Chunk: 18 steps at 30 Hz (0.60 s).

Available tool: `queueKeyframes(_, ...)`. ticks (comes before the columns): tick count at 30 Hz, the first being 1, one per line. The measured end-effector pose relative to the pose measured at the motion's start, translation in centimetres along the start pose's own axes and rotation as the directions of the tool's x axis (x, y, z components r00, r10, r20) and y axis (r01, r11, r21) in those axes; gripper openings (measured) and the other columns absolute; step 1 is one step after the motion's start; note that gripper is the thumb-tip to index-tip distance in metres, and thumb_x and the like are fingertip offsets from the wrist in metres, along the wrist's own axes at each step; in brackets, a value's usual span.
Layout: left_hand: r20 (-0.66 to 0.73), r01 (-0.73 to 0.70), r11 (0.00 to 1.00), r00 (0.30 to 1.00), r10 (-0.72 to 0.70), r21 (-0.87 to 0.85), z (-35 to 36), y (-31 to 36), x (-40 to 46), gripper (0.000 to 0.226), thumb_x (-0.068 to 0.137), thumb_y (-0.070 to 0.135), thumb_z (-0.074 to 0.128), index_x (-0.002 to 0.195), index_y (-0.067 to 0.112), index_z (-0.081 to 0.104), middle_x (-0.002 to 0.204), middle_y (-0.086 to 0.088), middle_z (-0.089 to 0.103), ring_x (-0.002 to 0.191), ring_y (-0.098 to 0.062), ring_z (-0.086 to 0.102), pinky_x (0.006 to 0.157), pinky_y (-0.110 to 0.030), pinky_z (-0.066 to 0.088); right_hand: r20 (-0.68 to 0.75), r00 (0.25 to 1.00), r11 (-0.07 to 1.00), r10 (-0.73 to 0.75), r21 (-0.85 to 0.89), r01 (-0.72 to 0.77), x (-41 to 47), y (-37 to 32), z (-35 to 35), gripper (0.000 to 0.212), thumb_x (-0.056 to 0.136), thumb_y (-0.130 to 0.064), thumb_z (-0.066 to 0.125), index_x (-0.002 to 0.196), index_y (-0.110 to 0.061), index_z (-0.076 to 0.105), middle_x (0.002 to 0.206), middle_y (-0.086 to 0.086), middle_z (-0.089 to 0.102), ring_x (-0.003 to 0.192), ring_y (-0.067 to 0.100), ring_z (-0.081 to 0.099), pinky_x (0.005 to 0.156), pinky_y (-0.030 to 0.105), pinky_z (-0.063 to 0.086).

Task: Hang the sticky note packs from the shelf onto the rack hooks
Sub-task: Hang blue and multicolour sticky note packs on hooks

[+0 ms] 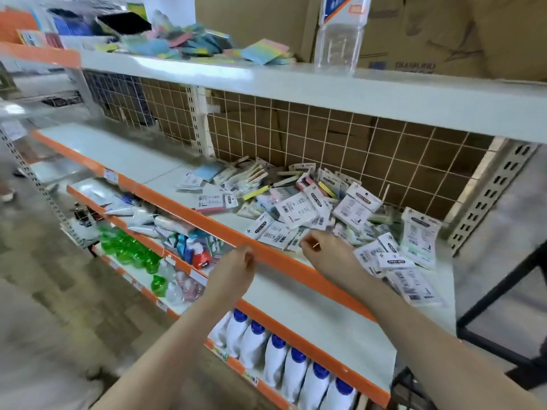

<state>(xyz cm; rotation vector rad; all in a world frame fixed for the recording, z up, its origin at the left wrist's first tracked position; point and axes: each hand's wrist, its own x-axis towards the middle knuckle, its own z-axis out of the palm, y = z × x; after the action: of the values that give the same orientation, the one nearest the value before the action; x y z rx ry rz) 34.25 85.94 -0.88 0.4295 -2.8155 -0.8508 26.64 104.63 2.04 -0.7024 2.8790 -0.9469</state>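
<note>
Many sticky note packs (299,213) beyond hands (313,247)

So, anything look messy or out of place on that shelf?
Yes: the sticky note packs lie in a jumbled heap on the middle shelf, overlapping at all angles. None visibly hangs on the wire grid behind them.

Sticky note packs (313,211) — white-carded, seemingly bagged — heaped on the shelf (310,309).
</note>
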Motion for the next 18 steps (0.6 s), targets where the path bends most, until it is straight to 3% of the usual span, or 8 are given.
queueKeyframes(9, -0.049, 0.07, 0.997, 0.996, -0.07, 0.011, -3.1, -4.3, 9.5, 0.023, 0.095, 0.012, 0.045, 0.112, 0.011, 0.06, 0.104, -0.006, 0.068, 0.089, -0.022, 0.064, 0.077, -0.038, 0.054, 0.081, 0.991, 0.994, -0.109, -0.01, 0.11, 12.1, -3.6, 4.4, 0.022, 0.098, -0.024, 0.045, 0.105, -0.01, 0.06, 0.103, 0.004, 0.065, 0.094, 0.022, 0.059, 0.078, 0.036, 0.049)
queueKeyframes(13, -0.086, 0.064, 0.998, 0.994, -0.062, 0.02, -4.3, -6.1, 12.4, 0.027, 0.094, 0.009, 0.048, 0.119, 0.007, 0.059, 0.12, -0.009, 0.065, 0.108, -0.025, 0.06, 0.088, -0.037, 0.051, 0.091, 0.987, 0.99, -0.136, -0.03, 0.139, 15.9, -4.9, 6.4, 0.023, 0.097, -0.024, 0.043, 0.111, -0.015, 0.058, 0.114, 0.003, 0.061, 0.109, 0.022, 0.052, 0.082, 0.035, 0.045)
queueKeyframes(18, -0.053, 0.033, 0.999, 0.998, -0.032, 0.032, -4.7, -8.5, 16.8, 0.03, 0.091, 0.008, 0.051, 0.12, 0.011, 0.055, 0.123, -0.011, 0.058, 0.109, -0.027, 0.056, 0.083, -0.034, 0.047, 0.078, 0.987, 0.987, -0.14, -0.063, 0.145, 20.1, -6.3, 8.4, 0.02, 0.096, -0.023, 0.044, 0.11, -0.015, 0.057, 0.115, 0.005, 0.059, 0.102, 0.024, 0.055, 0.081, 0.035, 0.045)
